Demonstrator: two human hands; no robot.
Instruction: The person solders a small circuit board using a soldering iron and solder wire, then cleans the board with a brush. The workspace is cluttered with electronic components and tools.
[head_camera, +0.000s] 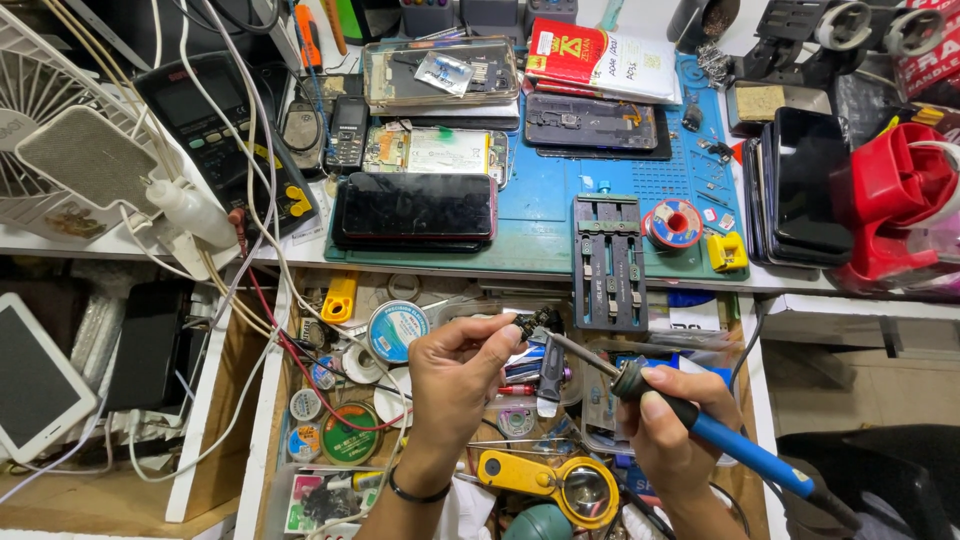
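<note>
While both forearms come up from the bottom edge of the frame, the left hand (455, 365) is bent at the wrist, with a thin black band seen just below it, and its thumb and fingertips are pinched tight on a small dark component (537, 321) held up at lower centre. It's too tiny to make out much beyond a knobbly black shape. The right hand (672, 420) is curled in a closed, pen-like grip around a soldering iron (700, 425), whose blue plastic handle runs off toward the lower right while the slim metal shaft is angled up and left, the tip sitting just beside the component, maybe touching, hard to tell.

Under the hands an open wooden drawer (262, 420) is crammed with round solder tins, wire and a yellow-handled magnifier (560, 482) with a glossy lens. Above that, on the white bench, a blue rubbery work mat (545, 220) is laid out, and on it a stack of glossy black phones (414, 210), a dark metal board holder (608, 262) and a small solder spool (675, 222) are seen. A black multimeter (215, 125) with yellow sockets is parked at upper left, next to a white mesh fan (50, 120).
</note>
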